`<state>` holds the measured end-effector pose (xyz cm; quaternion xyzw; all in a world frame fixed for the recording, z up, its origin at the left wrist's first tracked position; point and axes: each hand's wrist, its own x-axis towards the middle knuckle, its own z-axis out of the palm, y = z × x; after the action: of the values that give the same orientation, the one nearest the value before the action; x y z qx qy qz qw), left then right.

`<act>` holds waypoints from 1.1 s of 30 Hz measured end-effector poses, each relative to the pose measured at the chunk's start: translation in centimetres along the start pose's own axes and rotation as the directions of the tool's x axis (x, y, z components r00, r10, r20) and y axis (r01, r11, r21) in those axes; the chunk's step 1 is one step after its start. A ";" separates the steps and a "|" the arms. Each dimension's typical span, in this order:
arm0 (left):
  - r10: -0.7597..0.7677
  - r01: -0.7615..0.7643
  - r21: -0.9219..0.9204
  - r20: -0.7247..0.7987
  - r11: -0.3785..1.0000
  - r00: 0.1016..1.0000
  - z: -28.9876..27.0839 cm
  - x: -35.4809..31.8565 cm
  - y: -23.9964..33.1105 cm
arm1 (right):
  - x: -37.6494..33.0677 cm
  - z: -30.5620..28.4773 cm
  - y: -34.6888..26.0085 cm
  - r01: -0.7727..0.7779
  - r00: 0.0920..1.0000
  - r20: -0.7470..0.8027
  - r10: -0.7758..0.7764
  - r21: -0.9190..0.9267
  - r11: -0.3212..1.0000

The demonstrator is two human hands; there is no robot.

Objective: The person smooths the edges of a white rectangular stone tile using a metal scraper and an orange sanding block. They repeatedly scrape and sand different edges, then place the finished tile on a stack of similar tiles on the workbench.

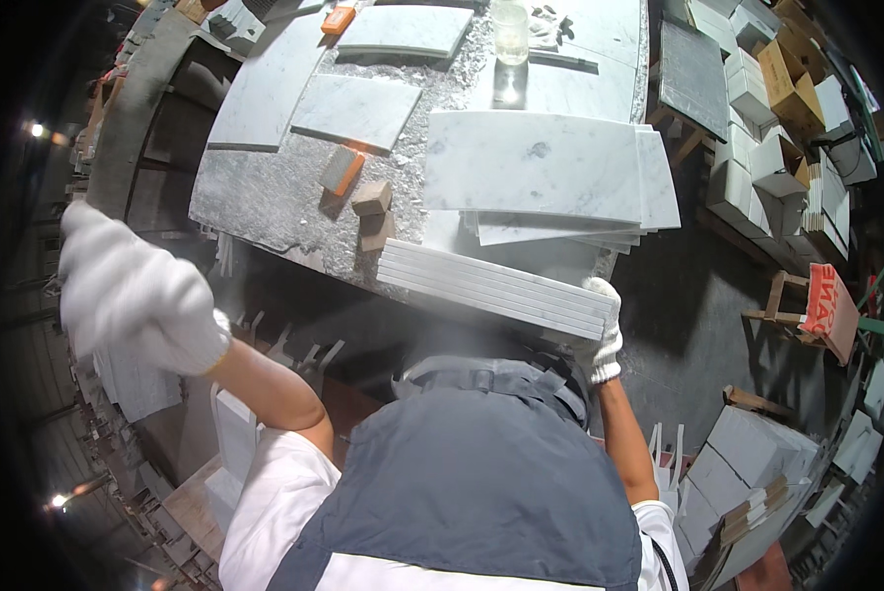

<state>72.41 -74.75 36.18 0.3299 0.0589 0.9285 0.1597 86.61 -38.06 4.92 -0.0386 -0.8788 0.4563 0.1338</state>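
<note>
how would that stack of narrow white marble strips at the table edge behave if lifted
The strips look stiff and probably heavy, being cut stone. Thin and long, they could snap. Loosely stacked, they might slide apart; the gloved right hand steadies one end.

A stone-cutting workshop: white marble slabs lie stacked on a dust-covered round worktable, with sanding blocks near them. Cardboard boxes and white stone blocks crowd the dark floor at right, beside wooden stands.
</note>
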 end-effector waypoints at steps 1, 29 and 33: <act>-0.126 0.149 -0.165 0.143 0.975 0.982 0.4 1.4 -1.1 | -0.1 -0.1 -0.1 -0.036 0.999 0.018 0.034 0.123 0.992; 0.485 0.283 -0.956 0.285 0.080 0.826 -3.0 0.5 -6.1 | -0.5 0.7 2.1 0.124 0.990 -0.055 -0.130 -0.103 0.987; 0.077 -0.182 -0.377 -0.277 0.908 0.958 3.2 0.5 -6.8 | -0.7 0.8 2.0 -0.047 0.997 -0.050 0.053 0.117 0.992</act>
<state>75.84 -68.18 37.50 0.1709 -0.1331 0.9643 0.1522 86.94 -37.68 2.72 -0.0650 -0.8459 0.5084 0.1474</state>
